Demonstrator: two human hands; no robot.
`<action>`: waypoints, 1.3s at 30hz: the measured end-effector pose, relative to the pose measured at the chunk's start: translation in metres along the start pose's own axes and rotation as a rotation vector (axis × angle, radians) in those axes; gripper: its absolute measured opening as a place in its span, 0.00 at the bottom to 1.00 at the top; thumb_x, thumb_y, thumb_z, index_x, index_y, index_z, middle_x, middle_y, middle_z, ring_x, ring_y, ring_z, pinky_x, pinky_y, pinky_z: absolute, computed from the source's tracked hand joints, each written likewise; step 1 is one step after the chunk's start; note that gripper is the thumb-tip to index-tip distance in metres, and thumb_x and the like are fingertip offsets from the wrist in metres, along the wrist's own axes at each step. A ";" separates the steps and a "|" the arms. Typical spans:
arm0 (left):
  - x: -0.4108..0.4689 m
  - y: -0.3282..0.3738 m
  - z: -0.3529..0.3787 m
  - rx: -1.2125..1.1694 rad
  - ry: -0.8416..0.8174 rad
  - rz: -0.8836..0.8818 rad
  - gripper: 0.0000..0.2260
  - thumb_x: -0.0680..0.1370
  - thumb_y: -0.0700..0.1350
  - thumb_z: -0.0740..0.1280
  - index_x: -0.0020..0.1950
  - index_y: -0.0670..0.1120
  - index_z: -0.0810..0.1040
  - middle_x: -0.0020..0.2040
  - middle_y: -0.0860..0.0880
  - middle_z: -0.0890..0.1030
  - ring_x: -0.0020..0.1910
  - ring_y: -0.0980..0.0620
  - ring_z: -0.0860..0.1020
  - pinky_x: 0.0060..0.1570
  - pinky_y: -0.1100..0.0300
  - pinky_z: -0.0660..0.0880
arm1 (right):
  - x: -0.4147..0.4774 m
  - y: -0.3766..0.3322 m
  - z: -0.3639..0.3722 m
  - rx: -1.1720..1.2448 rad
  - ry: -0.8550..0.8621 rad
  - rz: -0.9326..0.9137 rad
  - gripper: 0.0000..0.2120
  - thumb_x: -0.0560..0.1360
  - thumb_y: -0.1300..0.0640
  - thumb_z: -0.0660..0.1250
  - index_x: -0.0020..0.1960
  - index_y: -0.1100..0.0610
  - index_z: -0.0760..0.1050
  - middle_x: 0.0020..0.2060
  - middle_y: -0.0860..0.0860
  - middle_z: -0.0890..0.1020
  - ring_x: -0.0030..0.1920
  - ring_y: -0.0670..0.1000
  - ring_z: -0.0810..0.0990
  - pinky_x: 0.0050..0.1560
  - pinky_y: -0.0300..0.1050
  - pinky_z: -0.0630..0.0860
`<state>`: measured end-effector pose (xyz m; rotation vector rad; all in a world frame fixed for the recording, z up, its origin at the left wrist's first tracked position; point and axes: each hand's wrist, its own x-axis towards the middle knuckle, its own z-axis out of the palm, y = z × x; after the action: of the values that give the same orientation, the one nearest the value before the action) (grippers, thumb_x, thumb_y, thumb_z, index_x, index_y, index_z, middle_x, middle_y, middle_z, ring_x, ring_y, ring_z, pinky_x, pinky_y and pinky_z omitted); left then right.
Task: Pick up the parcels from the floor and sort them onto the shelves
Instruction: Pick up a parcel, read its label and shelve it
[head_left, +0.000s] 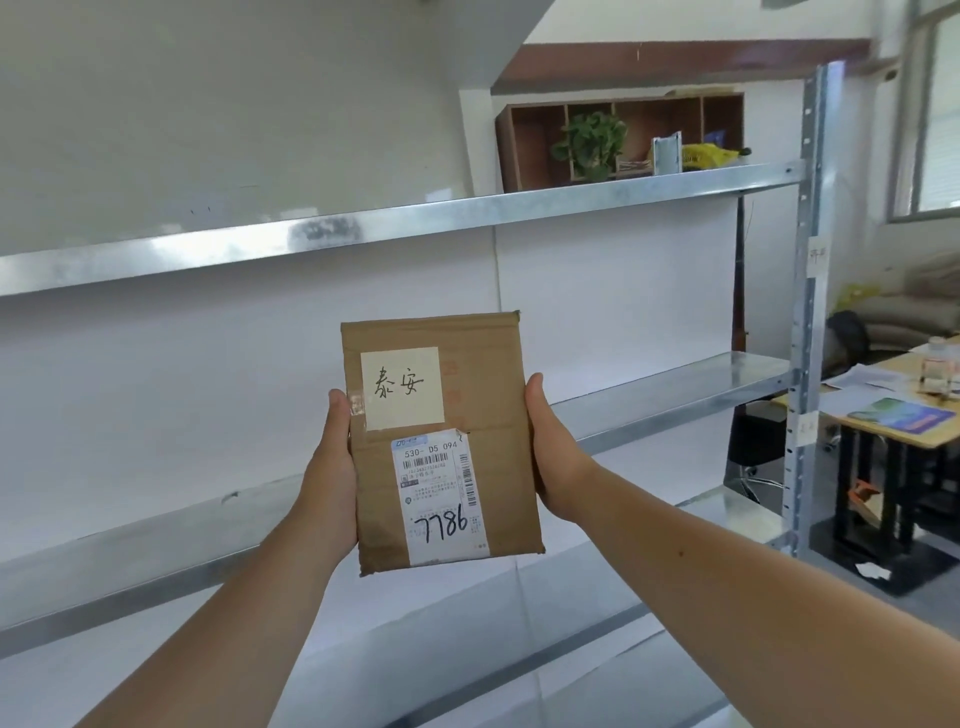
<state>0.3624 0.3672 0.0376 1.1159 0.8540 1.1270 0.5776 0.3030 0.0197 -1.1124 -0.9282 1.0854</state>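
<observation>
Both hands, left hand (332, 467) and right hand (553, 457), clamp the parcel (441, 441) by its side edges. Read the handwritten note (402, 387), match the upright's tags (818, 258), then slide it flat onto that shelf (675, 389).

Your arms are bare all the way up, no sleeves showing, and your left hand (332, 467) and right hand (553, 441) have no gloves, rings or watch.

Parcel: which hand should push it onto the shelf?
Probably the right hand. It grips the parcel on the side nearer the open middle shelf, which shows to the right. The left hand holds the far edge, so it can only steady.
</observation>
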 end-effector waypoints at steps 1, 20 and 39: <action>0.002 -0.003 0.013 0.002 -0.001 0.002 0.33 0.77 0.78 0.57 0.67 0.58 0.86 0.62 0.44 0.89 0.62 0.38 0.87 0.70 0.35 0.77 | 0.001 -0.002 -0.013 0.006 -0.009 -0.001 0.46 0.70 0.16 0.48 0.75 0.40 0.77 0.68 0.47 0.85 0.70 0.53 0.82 0.76 0.61 0.74; 0.003 -0.067 0.293 -0.030 0.078 -0.010 0.32 0.79 0.77 0.58 0.67 0.57 0.86 0.60 0.45 0.90 0.61 0.38 0.87 0.71 0.35 0.77 | 0.023 -0.068 -0.288 0.083 -0.010 0.036 0.39 0.76 0.19 0.50 0.65 0.42 0.86 0.59 0.49 0.90 0.61 0.52 0.88 0.70 0.57 0.79; 0.076 -0.103 0.394 -0.053 0.033 -0.036 0.33 0.77 0.79 0.59 0.65 0.58 0.87 0.59 0.45 0.90 0.59 0.38 0.88 0.66 0.36 0.80 | 0.091 -0.078 -0.396 0.129 0.004 0.056 0.39 0.75 0.19 0.51 0.65 0.43 0.85 0.57 0.51 0.91 0.56 0.55 0.90 0.56 0.54 0.86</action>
<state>0.7757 0.3423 0.0389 1.0370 0.8615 1.1342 0.9912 0.2987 0.0173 -1.0385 -0.8162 1.1726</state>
